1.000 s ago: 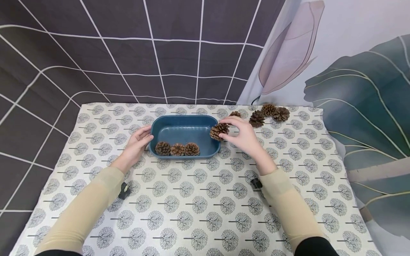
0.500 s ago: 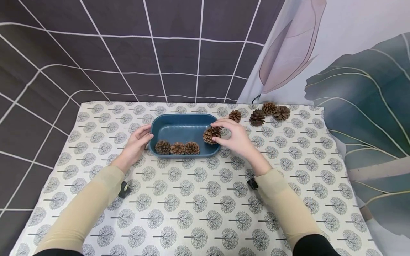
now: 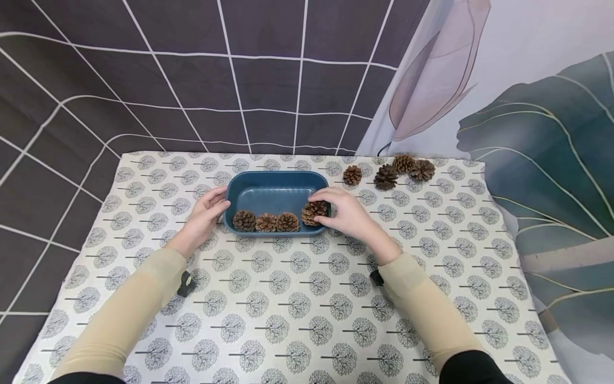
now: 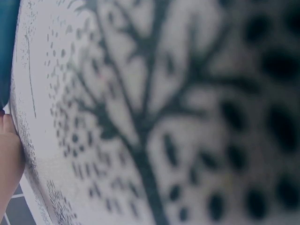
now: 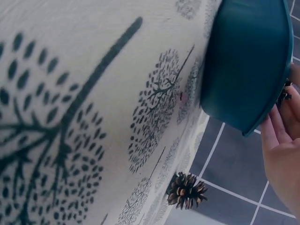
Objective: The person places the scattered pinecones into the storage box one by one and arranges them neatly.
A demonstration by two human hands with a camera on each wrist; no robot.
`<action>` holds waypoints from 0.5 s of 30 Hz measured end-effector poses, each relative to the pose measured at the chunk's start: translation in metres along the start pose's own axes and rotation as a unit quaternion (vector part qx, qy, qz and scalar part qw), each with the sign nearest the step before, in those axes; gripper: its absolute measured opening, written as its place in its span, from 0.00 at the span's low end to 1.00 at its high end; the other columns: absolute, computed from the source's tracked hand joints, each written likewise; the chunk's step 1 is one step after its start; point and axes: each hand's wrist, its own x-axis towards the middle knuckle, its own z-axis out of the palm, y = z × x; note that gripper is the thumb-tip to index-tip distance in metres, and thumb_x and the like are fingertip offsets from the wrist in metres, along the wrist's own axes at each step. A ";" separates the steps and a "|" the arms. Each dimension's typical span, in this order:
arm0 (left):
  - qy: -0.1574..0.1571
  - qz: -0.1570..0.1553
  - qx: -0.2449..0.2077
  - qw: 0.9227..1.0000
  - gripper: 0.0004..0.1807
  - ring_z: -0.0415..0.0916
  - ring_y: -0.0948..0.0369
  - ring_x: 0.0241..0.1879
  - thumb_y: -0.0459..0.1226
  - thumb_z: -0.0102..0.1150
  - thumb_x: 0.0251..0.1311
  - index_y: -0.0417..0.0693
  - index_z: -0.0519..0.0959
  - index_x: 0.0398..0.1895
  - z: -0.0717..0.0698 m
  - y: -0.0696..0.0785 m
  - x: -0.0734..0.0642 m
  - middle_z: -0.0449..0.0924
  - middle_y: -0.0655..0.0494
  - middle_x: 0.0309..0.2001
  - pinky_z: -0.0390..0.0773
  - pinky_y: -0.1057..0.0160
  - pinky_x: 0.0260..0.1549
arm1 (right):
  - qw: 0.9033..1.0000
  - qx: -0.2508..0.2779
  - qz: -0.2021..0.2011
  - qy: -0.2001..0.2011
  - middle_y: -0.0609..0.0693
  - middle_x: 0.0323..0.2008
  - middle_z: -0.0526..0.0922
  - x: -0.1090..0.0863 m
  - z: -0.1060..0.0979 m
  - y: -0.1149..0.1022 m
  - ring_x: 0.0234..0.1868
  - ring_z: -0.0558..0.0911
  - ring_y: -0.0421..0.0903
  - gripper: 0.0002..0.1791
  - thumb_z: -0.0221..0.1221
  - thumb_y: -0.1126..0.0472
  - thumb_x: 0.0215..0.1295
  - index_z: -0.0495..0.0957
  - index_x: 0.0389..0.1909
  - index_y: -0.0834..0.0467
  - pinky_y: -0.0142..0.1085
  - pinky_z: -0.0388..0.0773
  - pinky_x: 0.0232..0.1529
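Note:
A dark blue, rounded rectangular box point(image 3: 268, 198) stands at the far middle of the table. Inside it, along the front wall, three pine cones lie in a row, the middle pine cone point(image 3: 266, 223) among them. My right hand point(image 3: 347, 214) reaches over the right end and pinches a larger pine cone point(image 3: 313, 213) at the front right corner, in line with that row. My left hand point(image 3: 200, 217) touches the box's left end with fingers fairly straight. The box's outer wall point(image 5: 246, 61) hides most of the held cone in the right wrist view.
Behind and right of the box lies a single pine cone point(image 3: 352, 175). Farther right, more loose cones cluster, including a dark pine cone point(image 3: 386, 177). A tree-print cloth point(image 3: 297, 304) covers the table. A dark grid-patterned curtain point(image 3: 192, 80) hangs behind.
My right hand has carried its pine cone left over the box's right rim and down into the front right corner. The left hand has stayed at the left end.

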 end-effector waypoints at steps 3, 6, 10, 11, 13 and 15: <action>0.001 -0.001 0.001 1.000 0.23 0.73 0.72 0.62 0.26 0.51 0.75 0.52 0.73 0.69 0.000 0.000 0.000 0.75 0.72 0.59 0.74 0.79 0.68 | 1.000 -0.020 -0.007 -0.016 0.57 0.64 0.84 0.001 0.000 -0.001 0.70 0.78 0.59 0.26 0.74 0.61 0.62 0.83 0.61 0.59 0.57 0.68 0.81; 0.001 0.000 0.003 1.000 0.24 0.73 0.72 0.62 0.26 0.51 0.75 0.51 0.73 0.69 0.000 0.000 0.000 0.75 0.72 0.59 0.74 0.79 0.69 | 0.999 -0.035 -0.018 -0.032 0.57 0.63 0.85 0.003 -0.001 -0.003 0.69 0.79 0.59 0.25 0.74 0.61 0.62 0.84 0.60 0.59 0.57 0.70 0.80; 0.002 0.001 0.003 1.000 0.24 0.73 0.72 0.62 0.26 0.51 0.75 0.50 0.72 0.70 0.000 0.000 0.000 0.75 0.73 0.59 0.73 0.78 0.69 | 0.997 -0.045 -0.034 -0.052 0.57 0.62 0.85 0.005 -0.002 -0.005 0.68 0.80 0.59 0.25 0.74 0.61 0.61 0.84 0.59 0.59 0.56 0.71 0.79; 0.002 0.001 0.003 1.000 0.24 0.73 0.72 0.62 0.26 0.51 0.75 0.50 0.72 0.70 0.000 0.000 0.000 0.75 0.73 0.59 0.73 0.78 0.69 | 0.997 -0.046 -0.036 -0.058 0.57 0.62 0.85 0.005 -0.003 -0.005 0.67 0.80 0.58 0.25 0.74 0.61 0.61 0.84 0.59 0.59 0.56 0.71 0.79; 0.002 0.003 0.002 1.000 0.24 0.73 0.73 0.62 0.25 0.51 0.75 0.50 0.72 0.70 0.000 0.000 0.000 0.75 0.73 0.58 0.73 0.78 0.69 | 0.996 -0.051 -0.035 -0.068 0.57 0.62 0.85 0.007 -0.004 -0.006 0.68 0.81 0.58 0.25 0.75 0.60 0.61 0.84 0.59 0.59 0.56 0.71 0.79; 0.001 0.005 0.001 1.000 0.24 0.74 0.73 0.61 0.25 0.51 0.75 0.50 0.72 0.70 0.000 -0.001 0.000 0.76 0.74 0.58 0.74 0.79 0.68 | 0.994 -0.063 -0.033 -0.079 0.57 0.62 0.85 0.009 -0.004 -0.007 0.68 0.81 0.58 0.25 0.75 0.59 0.61 0.84 0.60 0.59 0.56 0.71 0.79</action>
